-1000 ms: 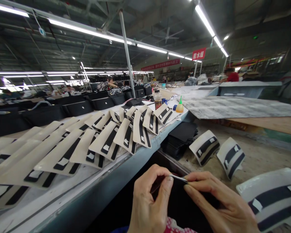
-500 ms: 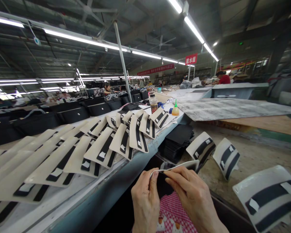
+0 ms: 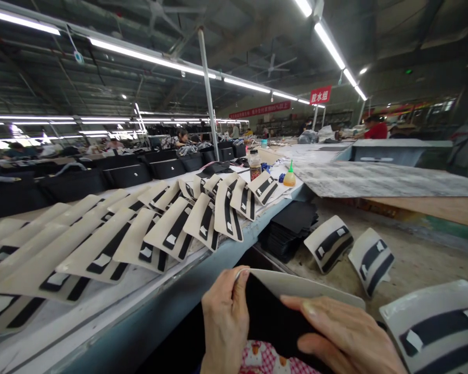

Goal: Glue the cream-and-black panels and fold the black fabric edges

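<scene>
My left hand (image 3: 224, 322) pinches the near left corner of a cream sheet with a black fabric piece (image 3: 271, 317) laid on it. My right hand (image 3: 343, 337) lies across the black piece with its fingers pressed down, thumb underneath at the near edge. The cream backing (image 3: 304, 285) sticks out beyond the black fabric toward the table. Both hands are low in the view, just in front of a red-and-white checked apron (image 3: 265, 361).
A long row of cream pieces with black strips (image 3: 171, 228) overlaps along the conveyor on the left. A stack of black pieces (image 3: 292, 228), curled cream pieces (image 3: 329, 241) (image 3: 370, 259) (image 3: 437, 322), a glue bottle (image 3: 289, 175) and a jar (image 3: 254, 162) are ahead. Other people work far back.
The piece was held edge-on between both hands' fingertips; now it is turned flatter, with the black face up and my right hand spread over it.
</scene>
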Demonstrator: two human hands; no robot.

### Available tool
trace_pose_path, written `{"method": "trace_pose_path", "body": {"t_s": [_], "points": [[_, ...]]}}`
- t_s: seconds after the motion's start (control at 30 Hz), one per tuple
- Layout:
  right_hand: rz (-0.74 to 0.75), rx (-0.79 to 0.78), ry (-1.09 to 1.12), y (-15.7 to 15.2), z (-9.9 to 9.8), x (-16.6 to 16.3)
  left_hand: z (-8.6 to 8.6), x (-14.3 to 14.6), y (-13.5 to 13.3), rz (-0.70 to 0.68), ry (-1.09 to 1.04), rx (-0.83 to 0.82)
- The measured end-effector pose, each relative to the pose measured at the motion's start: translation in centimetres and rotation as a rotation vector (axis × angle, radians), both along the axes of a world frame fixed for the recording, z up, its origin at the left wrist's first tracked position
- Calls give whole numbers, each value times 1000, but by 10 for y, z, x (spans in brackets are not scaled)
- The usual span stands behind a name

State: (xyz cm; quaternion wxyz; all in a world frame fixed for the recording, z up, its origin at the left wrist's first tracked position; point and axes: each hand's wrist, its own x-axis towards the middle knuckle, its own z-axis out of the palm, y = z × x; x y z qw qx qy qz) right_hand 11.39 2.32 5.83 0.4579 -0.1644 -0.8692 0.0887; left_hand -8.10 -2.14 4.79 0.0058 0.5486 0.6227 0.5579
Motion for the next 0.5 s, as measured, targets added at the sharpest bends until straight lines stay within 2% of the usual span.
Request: {"method": "trace_pose_path", "body": {"t_s": [0.13, 0.27, 0.37, 0.5], "points": [[-104, -27, -37, -2, 1, -1, 0, -13, 1, 30, 12, -27], [-167, -29, -91, 7, -5, -3, 9, -12, -7, 25, 30, -12], [-239, -45, -60, 15, 0, -2, 17, -8, -14, 39, -10, 52], [-206, -77, -34, 22, 10, -4, 24, -2, -21, 75, -87, 82]]}}
